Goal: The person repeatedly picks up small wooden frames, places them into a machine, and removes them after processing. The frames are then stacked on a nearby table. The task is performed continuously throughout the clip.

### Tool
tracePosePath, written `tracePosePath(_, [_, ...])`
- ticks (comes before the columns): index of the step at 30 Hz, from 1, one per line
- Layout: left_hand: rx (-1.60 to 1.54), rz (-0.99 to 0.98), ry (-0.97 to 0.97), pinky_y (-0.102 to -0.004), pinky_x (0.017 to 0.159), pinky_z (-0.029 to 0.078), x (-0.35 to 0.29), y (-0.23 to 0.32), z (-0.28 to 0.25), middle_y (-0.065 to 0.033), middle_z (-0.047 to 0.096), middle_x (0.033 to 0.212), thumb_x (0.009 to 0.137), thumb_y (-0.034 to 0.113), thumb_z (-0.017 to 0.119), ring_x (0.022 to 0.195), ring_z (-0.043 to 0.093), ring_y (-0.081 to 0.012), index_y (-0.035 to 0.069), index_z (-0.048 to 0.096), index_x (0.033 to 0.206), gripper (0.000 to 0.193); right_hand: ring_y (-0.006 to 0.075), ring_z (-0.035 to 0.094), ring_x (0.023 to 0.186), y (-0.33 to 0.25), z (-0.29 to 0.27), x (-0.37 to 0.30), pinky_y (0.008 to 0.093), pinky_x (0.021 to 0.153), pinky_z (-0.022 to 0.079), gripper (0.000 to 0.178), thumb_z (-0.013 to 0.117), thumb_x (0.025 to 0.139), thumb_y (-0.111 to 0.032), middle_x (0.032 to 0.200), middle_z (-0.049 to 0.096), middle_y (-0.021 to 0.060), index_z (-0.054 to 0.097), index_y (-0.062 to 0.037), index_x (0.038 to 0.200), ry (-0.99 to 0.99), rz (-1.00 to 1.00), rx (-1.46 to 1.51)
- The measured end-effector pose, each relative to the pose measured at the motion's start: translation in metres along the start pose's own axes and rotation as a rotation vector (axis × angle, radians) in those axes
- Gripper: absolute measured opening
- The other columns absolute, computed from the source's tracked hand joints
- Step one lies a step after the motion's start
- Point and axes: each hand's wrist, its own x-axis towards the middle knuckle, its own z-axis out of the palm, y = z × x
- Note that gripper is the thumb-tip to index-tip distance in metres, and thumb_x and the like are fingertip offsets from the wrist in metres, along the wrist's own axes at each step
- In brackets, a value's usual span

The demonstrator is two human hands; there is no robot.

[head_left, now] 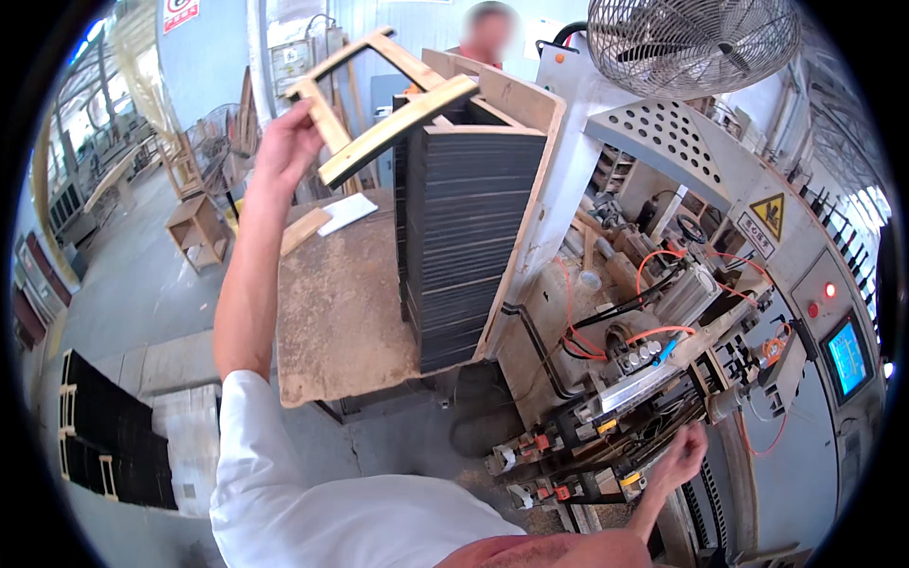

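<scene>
Raised at the upper left, my left hand [287, 147] is closed on a corner of a rectangular wooden frame [398, 128]. The frame is tilted, pale wood on one face and black along its edge. Just beyond it stands a tall stack of black-edged frames [473, 227], and the held frame overlaps its top in the picture. Low on the right, my right hand [680, 456] is beside the machine's clamping rails, its fingers curled together. Whatever is in those fingers, if anything, is too small to tell.
The stack rests on a worn brown table [331, 331] against an upright board [530, 189]. A machine [653, 312] with orange hoses and a lit screen [846, 360] fills the right. A caged fan [696, 47] hangs above. More black frames [114, 435] stand lower left. Behind the stack is another person [488, 38].
</scene>
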Motion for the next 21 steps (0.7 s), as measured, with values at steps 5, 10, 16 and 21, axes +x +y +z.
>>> tracePosePath(5, [0.194, -0.213, 0.021, -0.0386, 0.078, 0.053, 0.069, -0.057, 0.033, -0.0165, 0.062, 0.095, 0.091, 0.016, 0.055, 0.083, 0.063, -0.0258, -0.010, 0.049, 0.113, 0.034, 0.0138, 0.055, 0.082, -0.016, 0.019, -0.109, 0.0263, 0.070, 0.046, 0.007, 0.063, 0.082, -0.003, 0.101, 0.063, 0.0099, 0.058, -0.0010, 0.087, -0.136, 0.227, 0.128])
tracePosePath(10, [0.514, -0.131, 0.063, -0.0309, 0.053, 0.049, 0.076, -0.096, 0.044, -0.0118, 0.066, 0.083, 0.090, 0.037, 0.059, 0.069, 0.063, -0.0167, -0.003, 0.064, 0.095, 0.041, 0.0125, 0.056, 0.078, -0.012, 0.043, -0.195, 0.0257, 0.072, 0.047, 0.011, 0.065, 0.080, 0.002, 0.093, 0.062, 0.0073, 0.059, -0.0008, 0.089, -0.375, 0.613, 0.173])
tracePosePath(16, [0.558, 0.240, 0.154, -0.0366, 0.082, 0.047, 0.018, -0.093, 0.058, -0.0147, 0.059, 0.115, 0.093, 0.048, 0.049, 0.099, 0.058, -0.0203, -0.002, 0.051, 0.123, 0.058, 0.0205, 0.063, 0.072, 0.064, 0.045, -0.298, 0.0323, 0.066, 0.050, 0.018, 0.070, 0.074, -0.008, 0.080, 0.065, 0.0124, 0.064, 0.0023, 0.088, -0.731, 0.529, -0.181])
tracePosePath(21, [0.931, 0.724, -0.173, -0.0334, 0.095, 0.040, -0.044, -0.092, 0.073, -0.0163, 0.046, 0.132, 0.096, 0.031, 0.046, 0.111, 0.051, -0.0225, -0.002, 0.040, 0.135, 0.051, 0.0234, 0.066, 0.073, 0.109, 0.031, -0.344, 0.0337, 0.066, 0.051, 0.019, 0.068, 0.072, -0.018, 0.081, 0.068, 0.0129, 0.067, -0.0016, 0.083, -0.937, 0.586, -0.258])
